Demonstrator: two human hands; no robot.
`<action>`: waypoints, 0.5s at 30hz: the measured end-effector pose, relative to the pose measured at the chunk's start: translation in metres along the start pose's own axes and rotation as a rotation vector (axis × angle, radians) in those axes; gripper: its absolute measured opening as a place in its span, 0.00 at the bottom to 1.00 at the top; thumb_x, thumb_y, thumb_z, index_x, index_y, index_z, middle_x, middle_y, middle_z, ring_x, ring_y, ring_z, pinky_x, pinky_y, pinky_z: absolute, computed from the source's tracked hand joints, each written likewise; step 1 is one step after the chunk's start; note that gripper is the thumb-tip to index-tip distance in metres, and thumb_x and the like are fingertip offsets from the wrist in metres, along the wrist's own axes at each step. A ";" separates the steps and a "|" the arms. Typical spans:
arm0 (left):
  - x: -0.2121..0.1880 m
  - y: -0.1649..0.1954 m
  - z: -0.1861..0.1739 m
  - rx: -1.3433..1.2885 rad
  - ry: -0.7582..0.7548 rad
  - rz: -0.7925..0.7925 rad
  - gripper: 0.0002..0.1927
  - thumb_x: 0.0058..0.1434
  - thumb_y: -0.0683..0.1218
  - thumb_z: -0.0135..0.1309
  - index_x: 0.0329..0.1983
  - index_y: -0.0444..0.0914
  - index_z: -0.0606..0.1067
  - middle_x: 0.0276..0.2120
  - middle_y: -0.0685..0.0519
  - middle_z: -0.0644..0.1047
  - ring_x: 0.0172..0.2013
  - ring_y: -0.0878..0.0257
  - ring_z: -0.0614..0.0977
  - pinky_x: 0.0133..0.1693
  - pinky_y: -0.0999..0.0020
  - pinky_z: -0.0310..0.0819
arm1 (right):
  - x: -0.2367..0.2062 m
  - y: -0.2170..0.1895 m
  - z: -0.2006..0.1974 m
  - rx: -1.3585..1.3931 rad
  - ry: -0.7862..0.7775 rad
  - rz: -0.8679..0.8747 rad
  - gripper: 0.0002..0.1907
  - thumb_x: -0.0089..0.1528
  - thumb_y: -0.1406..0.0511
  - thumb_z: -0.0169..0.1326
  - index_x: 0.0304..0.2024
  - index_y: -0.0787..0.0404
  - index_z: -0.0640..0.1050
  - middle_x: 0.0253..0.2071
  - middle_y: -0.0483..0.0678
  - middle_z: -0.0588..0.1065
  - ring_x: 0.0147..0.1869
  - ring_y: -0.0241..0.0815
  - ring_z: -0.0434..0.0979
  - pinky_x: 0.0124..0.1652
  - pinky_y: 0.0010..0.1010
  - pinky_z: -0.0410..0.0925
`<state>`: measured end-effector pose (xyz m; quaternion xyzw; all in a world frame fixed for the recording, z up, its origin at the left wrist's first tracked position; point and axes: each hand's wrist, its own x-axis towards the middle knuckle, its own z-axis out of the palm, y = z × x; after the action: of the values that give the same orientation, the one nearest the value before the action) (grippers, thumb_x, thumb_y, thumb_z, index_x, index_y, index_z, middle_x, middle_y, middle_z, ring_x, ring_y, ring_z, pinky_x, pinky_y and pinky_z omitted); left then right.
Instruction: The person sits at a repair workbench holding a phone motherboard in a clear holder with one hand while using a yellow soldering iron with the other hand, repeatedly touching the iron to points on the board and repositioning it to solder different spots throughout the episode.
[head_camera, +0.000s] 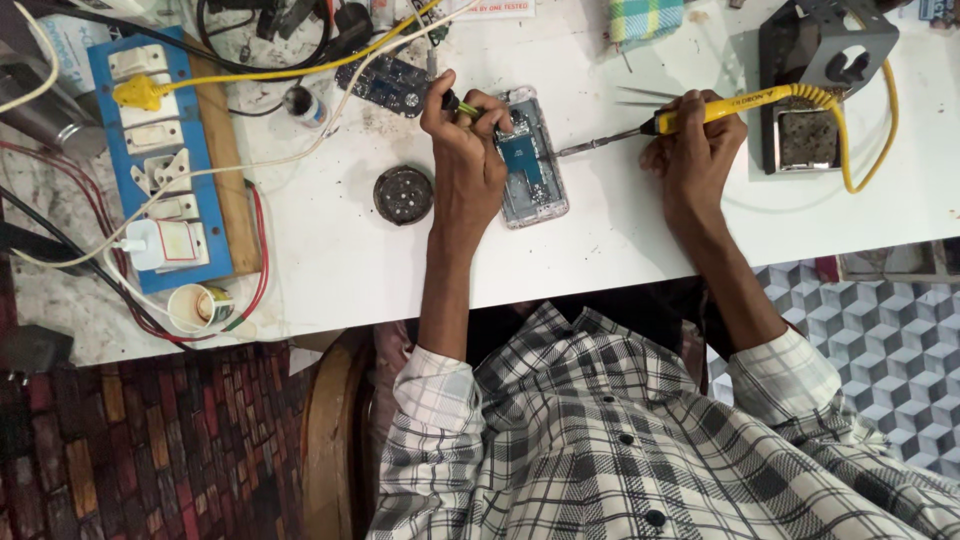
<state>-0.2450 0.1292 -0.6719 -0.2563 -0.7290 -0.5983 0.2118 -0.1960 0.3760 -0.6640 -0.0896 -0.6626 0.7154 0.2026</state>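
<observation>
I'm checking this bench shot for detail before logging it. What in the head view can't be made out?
- Tool tip in the left hand: hidden by the fingers closed around it over the opened phone.
- Phone's left edge: covered by that hand.
- Soldering iron grip: wrapped by the right hand.
- Phone's inner parts: too small to tell apart.
- Soldering stand: top cut off by the upper frame edge.
- Round dark tin: contents too dark.
</observation>
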 end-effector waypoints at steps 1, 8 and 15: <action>-0.001 -0.001 0.000 0.007 -0.001 0.003 0.32 0.73 0.27 0.34 0.72 0.42 0.41 0.36 0.51 0.72 0.40 0.61 0.77 0.53 0.64 0.73 | -0.001 0.000 0.000 0.000 0.002 0.002 0.19 0.78 0.60 0.46 0.36 0.68 0.71 0.22 0.46 0.66 0.18 0.36 0.64 0.21 0.28 0.61; -0.005 -0.006 0.003 -0.007 0.002 -0.007 0.32 0.74 0.28 0.34 0.72 0.43 0.41 0.36 0.52 0.72 0.40 0.63 0.78 0.53 0.66 0.76 | -0.006 0.000 -0.005 0.023 -0.016 -0.024 0.18 0.78 0.62 0.46 0.36 0.67 0.71 0.22 0.47 0.67 0.19 0.37 0.66 0.21 0.29 0.62; -0.007 -0.010 0.006 0.007 0.002 -0.008 0.33 0.75 0.28 0.35 0.74 0.45 0.40 0.37 0.53 0.72 0.42 0.64 0.79 0.55 0.67 0.78 | -0.013 0.000 -0.015 -0.017 -0.029 -0.043 0.18 0.78 0.61 0.45 0.36 0.66 0.71 0.24 0.48 0.70 0.21 0.37 0.68 0.21 0.27 0.61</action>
<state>-0.2462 0.1332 -0.6850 -0.2522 -0.7318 -0.5969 0.2111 -0.1781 0.3847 -0.6671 -0.0669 -0.6733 0.7065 0.2076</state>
